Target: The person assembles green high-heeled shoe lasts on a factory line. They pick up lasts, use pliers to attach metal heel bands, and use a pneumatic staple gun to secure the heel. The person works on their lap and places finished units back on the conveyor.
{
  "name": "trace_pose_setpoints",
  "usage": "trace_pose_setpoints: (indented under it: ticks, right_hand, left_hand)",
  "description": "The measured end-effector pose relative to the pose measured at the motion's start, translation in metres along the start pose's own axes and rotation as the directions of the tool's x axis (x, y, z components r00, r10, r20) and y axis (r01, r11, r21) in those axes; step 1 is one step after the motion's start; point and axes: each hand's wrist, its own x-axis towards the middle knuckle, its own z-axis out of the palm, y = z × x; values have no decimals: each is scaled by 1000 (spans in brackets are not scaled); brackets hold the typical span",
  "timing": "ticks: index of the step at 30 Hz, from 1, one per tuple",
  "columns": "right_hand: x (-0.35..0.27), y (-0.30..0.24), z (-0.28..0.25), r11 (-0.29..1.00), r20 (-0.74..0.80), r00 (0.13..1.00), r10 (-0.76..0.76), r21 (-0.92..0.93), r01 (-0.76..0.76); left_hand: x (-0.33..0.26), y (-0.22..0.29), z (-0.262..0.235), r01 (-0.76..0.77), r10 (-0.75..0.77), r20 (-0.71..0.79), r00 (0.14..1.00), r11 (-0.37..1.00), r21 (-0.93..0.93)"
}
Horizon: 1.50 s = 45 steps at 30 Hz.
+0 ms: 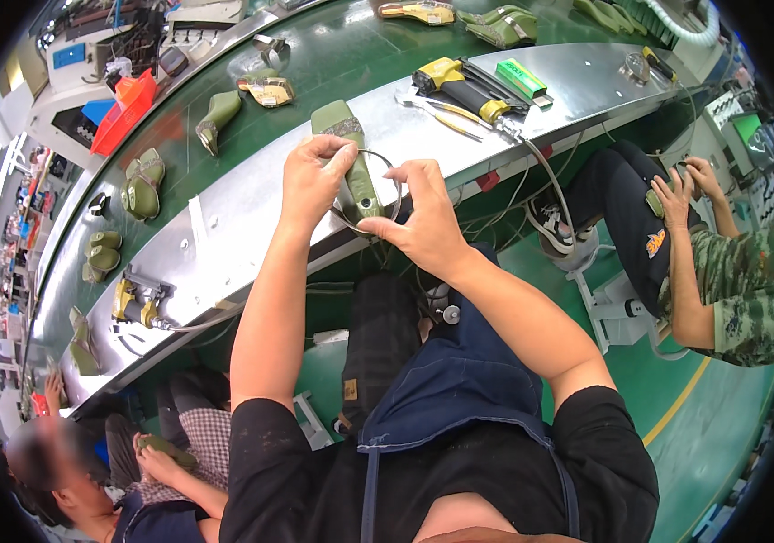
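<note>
A green shoe last (359,187) lies on the metal bench in front of me, with a grey patterned band across it and a round hole near its near end. Over this near end a thin dark looped strip (399,192) is spread in a ring. My left hand (317,176) pinches the strip between thumb and fingertips at the left side of the last. On the right, my right hand (427,217) curves around the loop, index fingertip and thumb against it and wide apart. The exact contact under the thumb is hard to make out.
Right of the last lie pincers (446,113), a yellow-and-black air tool (459,86) and a green box (521,79). Another air tool (138,303) sits left. More lasts (217,119) stand on the green belt (305,59). Co-workers sit on both sides; a hose (545,172) hangs over the bench edge.
</note>
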Motion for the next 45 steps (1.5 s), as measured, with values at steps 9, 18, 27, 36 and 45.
trace_pose_setpoints:
  ticks: [9,18,27,36,45]
  right_hand:
    - [2,13,46,962,77,979,188,189,-199]
    - [-18,-13,-91,487,586,742,326,569,-663]
    - [-155,-2,-140,460,632,533,562,296,-837]
    - [-221,36,-76,537,373,478,795,-68,-841]
    - [-220,53,-88,526,438,444,782,-80,-847]
  left_hand:
    - [-4,-18,3,-154,156,40,987,987,-38]
    - [-86,61,4,-528,407,455,792,830,178]
    - [-245,41,97,443,-243,574,782,864,-237]
    - [-302,-2,137,929,-529,773,350,93,-357]
    - [-305,9,152,919,-555,757,345,35,-393]
